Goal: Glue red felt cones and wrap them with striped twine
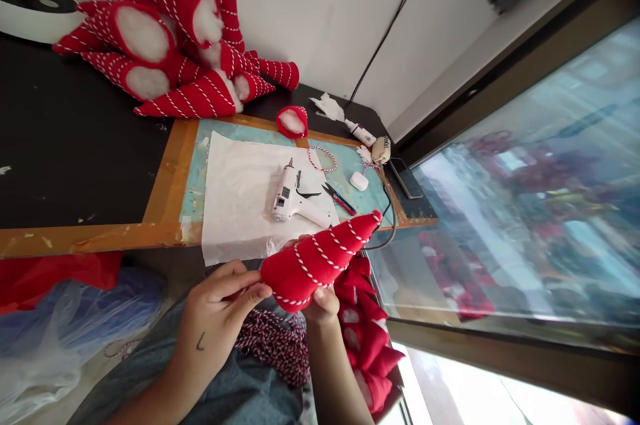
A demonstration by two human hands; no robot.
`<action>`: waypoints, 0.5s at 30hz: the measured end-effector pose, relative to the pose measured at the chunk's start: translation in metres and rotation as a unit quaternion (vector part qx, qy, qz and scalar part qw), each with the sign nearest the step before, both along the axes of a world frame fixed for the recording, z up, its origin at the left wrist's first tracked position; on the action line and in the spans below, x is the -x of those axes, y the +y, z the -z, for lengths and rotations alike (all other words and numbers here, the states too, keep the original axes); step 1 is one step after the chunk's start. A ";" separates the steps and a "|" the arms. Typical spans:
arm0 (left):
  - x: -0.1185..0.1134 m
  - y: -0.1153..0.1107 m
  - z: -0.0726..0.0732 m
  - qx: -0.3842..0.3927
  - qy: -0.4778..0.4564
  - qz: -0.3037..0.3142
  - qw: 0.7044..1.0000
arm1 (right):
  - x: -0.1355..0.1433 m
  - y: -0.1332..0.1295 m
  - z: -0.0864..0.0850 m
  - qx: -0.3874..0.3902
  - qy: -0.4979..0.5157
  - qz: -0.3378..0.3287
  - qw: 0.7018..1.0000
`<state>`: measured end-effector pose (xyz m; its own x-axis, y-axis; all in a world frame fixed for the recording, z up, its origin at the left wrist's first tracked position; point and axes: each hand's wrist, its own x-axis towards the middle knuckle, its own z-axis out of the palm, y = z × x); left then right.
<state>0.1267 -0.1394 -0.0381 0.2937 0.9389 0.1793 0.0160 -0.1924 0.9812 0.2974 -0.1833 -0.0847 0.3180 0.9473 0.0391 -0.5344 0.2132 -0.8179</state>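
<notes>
Glue gun sat on white sheet; snips right of gun, cone pile beyond-left. Red cone was gun's near side, left hand pinching wide end, right hand gripping underneath.

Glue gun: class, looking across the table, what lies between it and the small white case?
The snips lie between them, blades toward the glue gun and handles away, as the head view shows.
</notes>
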 end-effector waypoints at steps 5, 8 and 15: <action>0.007 0.003 0.007 -0.043 -0.005 -0.024 0.999 | -0.005 0.001 0.001 0.051 -0.041 0.015 0.998; 0.007 0.007 0.012 0.066 -0.006 -0.002 0.998 | -0.007 0.000 0.006 0.065 -0.062 0.006 0.996; -0.011 0.002 0.012 0.265 -0.111 0.097 0.953 | -0.010 0.003 -0.005 0.012 -0.145 -0.008 0.989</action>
<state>0.1381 -0.1377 -0.0503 0.4819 0.8463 -0.2271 -0.1878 0.3529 0.9166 0.3071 -0.1801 -0.0801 0.2806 0.9541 0.1045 -0.2794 0.1853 -0.9421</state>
